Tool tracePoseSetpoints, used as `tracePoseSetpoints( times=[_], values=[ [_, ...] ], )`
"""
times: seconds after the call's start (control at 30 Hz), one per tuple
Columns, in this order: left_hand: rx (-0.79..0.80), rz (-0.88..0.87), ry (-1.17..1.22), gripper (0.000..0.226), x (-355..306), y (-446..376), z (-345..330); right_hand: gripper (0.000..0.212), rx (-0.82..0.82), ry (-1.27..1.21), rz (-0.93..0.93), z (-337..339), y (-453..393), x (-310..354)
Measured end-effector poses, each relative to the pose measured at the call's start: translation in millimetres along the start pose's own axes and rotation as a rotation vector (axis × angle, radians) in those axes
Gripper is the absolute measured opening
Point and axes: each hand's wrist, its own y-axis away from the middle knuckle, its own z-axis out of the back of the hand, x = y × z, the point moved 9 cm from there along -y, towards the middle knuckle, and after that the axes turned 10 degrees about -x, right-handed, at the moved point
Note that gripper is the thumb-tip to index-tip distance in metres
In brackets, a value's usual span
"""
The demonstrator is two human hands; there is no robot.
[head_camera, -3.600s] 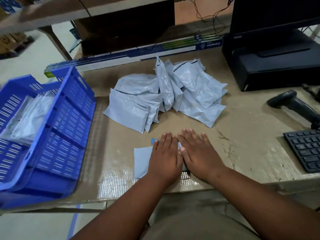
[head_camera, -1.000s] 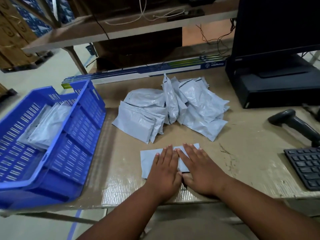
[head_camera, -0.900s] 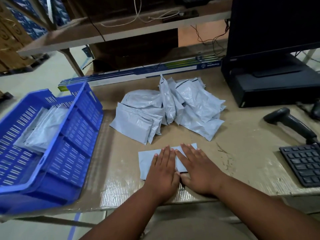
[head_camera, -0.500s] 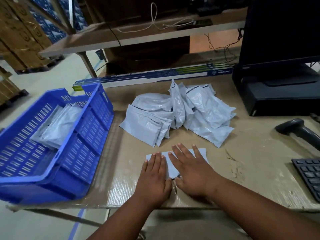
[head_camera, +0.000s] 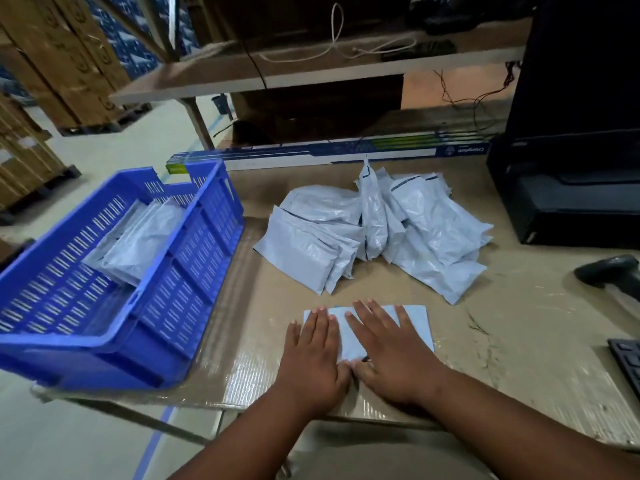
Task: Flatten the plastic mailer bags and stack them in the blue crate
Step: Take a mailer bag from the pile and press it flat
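A flat grey mailer bag (head_camera: 417, 322) lies near the table's front edge. My left hand (head_camera: 313, 353) and my right hand (head_camera: 388, 348) press on it side by side, palms down with straight fingers, thumbs nearly touching. They cover most of the bag. Behind them sits a loose pile of several puffy grey mailer bags (head_camera: 377, 233). On the left stands the blue crate (head_camera: 166, 306), with a few grey bags (head_camera: 138, 240) lying inside.
A black printer (head_camera: 571, 202) and monitor stand at the back right. A barcode scanner (head_camera: 609, 271) and a keyboard corner (head_camera: 628, 362) lie at the right edge. A long blue-and-white box (head_camera: 329, 155) runs along the back, under a shelf.
Both hands have slid back toward me along the bag, uncovering its far edge and right end. The head camera has tilted up, bringing more of the shelf and crate into view.
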Motion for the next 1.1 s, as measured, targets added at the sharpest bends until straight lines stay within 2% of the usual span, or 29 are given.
tracePoseSetpoints(
  times=[0.13, 0.23, 0.3, 0.47, 0.63, 0.7, 0.77, 0.87, 0.97, 1.03, 1.1],
  values=[
    [-0.086, -0.08, 0.119, 0.078, -23.7, -16.2, 24.4, 0.076, -0.081, -0.057, -0.097, 17.5, 1.2, -11.0],
    [-0.007, -0.142, 0.223, 0.077, -41.5, -22.5, 7.1, 0.073, -0.051, -0.075, -0.064, 6.9, 5.9, -13.6],
    [-0.008, -0.151, 0.191, 0.076, -37.6, -18.3, -6.0, 0.078, -0.011, -0.039, -0.078, -3.1, 14.6, -24.9],
    [0.026, -0.035, 0.003, 0.093, 24.0, -0.9, -10.5, 0.092, 0.042, -0.016, -0.189, -8.0, 38.5, -64.3],
    [0.074, 0.082, -0.021, 0.098, 58.6, 10.6, 5.1, 0.092, 0.086, -0.034, -0.344, 7.3, 53.4, -96.8],
    [0.041, 0.109, 0.048, 0.092, 53.1, 3.0, 15.1, 0.088, 0.029, -0.081, -0.424, 20.4, 49.7, -103.9],
    [-0.064, 0.025, 0.138, 0.077, 28.5, -11.6, 29.6, 0.087, -0.055, -0.056, -0.37, 34.5, 34.4, -96.0],
    [-0.133, -0.146, 0.266, 0.072, -23.3, -30.9, 31.7, 0.075, 0.012, -0.133, -0.135, 27.3, 5.8, -49.0],
    [-0.082, -0.12, 0.33, 0.067, -42.3, -38.2, 9.0, 0.074, 0.043, -0.167, -0.051, 4.1, -2.5, -20.4],
    [-0.068, -0.101, 0.254, 0.065, -31.8, -32.5, -2.7, 0.074, 0.012, -0.089, -0.048, -7.2, 2.2, -26.5],
    [-0.04, -0.105, 0.147, 0.074, -13.6, -23.9, -7.3, 0.079, 0.012, -0.052, -0.067, -13.0, 11.6, -39.7]
  ],
)
